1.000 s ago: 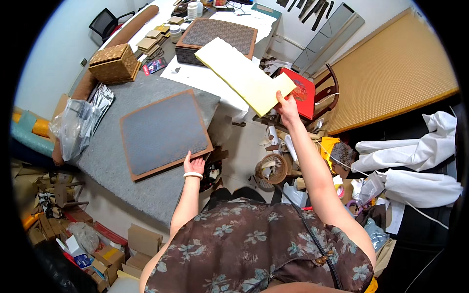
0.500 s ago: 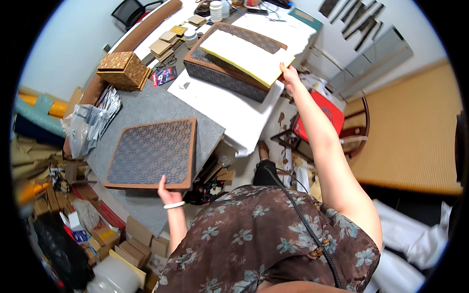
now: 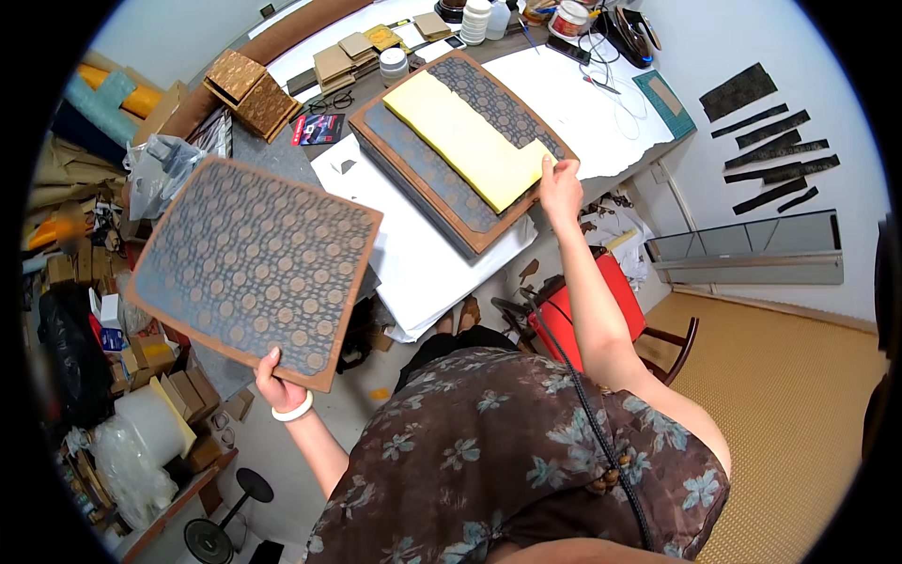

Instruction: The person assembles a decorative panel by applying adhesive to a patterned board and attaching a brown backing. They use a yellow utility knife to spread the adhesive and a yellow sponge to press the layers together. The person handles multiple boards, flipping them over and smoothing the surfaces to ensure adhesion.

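My left hand (image 3: 280,387) grips the near corner of a brown-edged panel (image 3: 254,268) with a dark raised pattern, thumb on top. The panel is tilted and raised off the grey table at the left. My right hand (image 3: 561,193) is closed at the right end of a yellow sheet (image 3: 465,141), which lies over the top of a large patterned box (image 3: 395,141). The fingers are by the box's right edge, and their undersides are hidden. The box rests on white paper (image 3: 413,291) on the table.
A gold-brown small box (image 3: 254,94), glasses (image 3: 331,101), a white jar (image 3: 394,66) and stacked tan boards (image 3: 343,66) are along the table's far left. A red chair (image 3: 601,305) stands at the right. Cartons (image 3: 188,395) crowd the floor at left.
The panel in my left hand has risen off the table and tilted. The yellow sheet now lies lower on the box top, with my right hand still at its end. The view has shifted.
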`<state>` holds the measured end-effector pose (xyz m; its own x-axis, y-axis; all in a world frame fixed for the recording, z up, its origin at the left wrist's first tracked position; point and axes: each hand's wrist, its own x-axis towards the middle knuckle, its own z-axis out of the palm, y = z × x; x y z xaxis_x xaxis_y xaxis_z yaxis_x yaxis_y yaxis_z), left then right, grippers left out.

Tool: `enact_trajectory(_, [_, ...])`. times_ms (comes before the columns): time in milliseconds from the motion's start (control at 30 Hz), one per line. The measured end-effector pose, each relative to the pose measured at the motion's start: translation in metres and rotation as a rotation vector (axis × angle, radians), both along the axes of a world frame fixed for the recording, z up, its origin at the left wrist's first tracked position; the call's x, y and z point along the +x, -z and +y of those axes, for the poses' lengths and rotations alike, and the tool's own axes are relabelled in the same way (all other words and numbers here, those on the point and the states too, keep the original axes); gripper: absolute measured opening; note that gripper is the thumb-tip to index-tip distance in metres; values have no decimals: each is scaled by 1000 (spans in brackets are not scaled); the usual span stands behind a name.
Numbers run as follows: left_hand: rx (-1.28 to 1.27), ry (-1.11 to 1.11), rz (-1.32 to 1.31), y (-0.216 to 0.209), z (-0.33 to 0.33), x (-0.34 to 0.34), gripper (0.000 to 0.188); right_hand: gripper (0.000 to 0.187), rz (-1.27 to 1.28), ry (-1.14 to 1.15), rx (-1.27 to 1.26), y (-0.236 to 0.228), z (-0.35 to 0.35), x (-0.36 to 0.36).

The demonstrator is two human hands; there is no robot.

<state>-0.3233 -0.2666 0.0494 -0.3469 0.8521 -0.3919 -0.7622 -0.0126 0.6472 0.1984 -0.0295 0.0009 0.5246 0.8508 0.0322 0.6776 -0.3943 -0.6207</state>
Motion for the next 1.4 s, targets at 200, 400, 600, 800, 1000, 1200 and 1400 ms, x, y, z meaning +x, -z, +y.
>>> enact_trajectory(200, [65, 229, -173, 2, 66, 84, 63, 67, 409, -769, -15, -48, 46, -28])
enact_trajectory(400, [210, 353, -120, 18, 163, 209, 62, 55, 538, -650, -9, -68, 90, 40])
enact_trajectory(600, [90, 157, 339, 58, 264, 274, 49, 44, 579, -501, 58, -7, 141, 115])
enact_trajectory(800, [-81, 47, 422, 108, 267, 314, 55, 43, 806, -597, -75, 33, 188, 141])
enact_trajectory(1000, [-290, 42, 516, 106, 250, 331, 66, 43, 861, -609, -302, 72, 207, 149])
enact_trajectory(1200, [-325, 51, 564, 111, 239, 330, 68, 44, 847, -582, -147, 74, 177, 143])
enact_trajectory(1400, [-335, 65, 527, 148, 233, 318, 65, 46, 765, -656, -149, 77, 179, 145])
